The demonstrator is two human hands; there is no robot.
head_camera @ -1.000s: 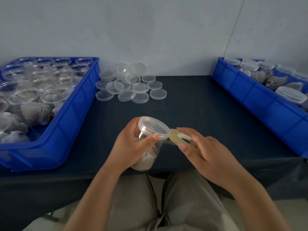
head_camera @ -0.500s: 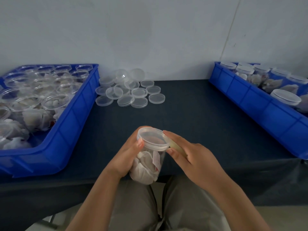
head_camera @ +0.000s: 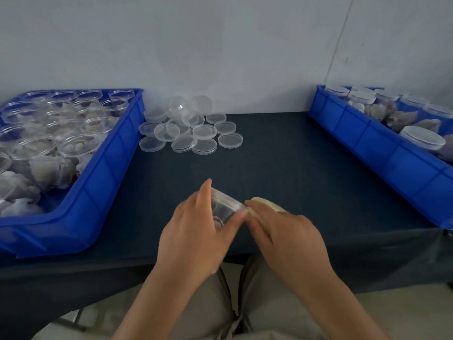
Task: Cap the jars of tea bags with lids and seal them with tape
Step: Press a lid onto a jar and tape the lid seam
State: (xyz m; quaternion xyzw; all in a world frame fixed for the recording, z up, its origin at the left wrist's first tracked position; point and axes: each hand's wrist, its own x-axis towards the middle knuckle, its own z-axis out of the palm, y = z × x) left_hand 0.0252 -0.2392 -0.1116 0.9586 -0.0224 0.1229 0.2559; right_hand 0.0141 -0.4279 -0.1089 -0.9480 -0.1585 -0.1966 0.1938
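A clear capped jar (head_camera: 225, 207) of tea bags is tipped away from me over the table's front edge. My left hand (head_camera: 196, 231) wraps over it from the left, fingers curled round its body, hiding most of it. My right hand (head_camera: 286, 234) holds a yellowish roll of tape (head_camera: 266, 204) pressed close against the jar's lid rim. Both hands are motion-blurred.
A blue bin (head_camera: 98, 182) on the left holds several open jars of tea bags. Several loose clear lids (head_camera: 193, 130) lie at the back of the dark table (head_camera: 294, 168). A blue bin (head_camera: 382, 153) on the right holds capped jars. My knees show below the table edge.
The jar has tipped forward so its lid faces away, and my left hand has slid over the top of it. The tape roll stays against the lid rim.
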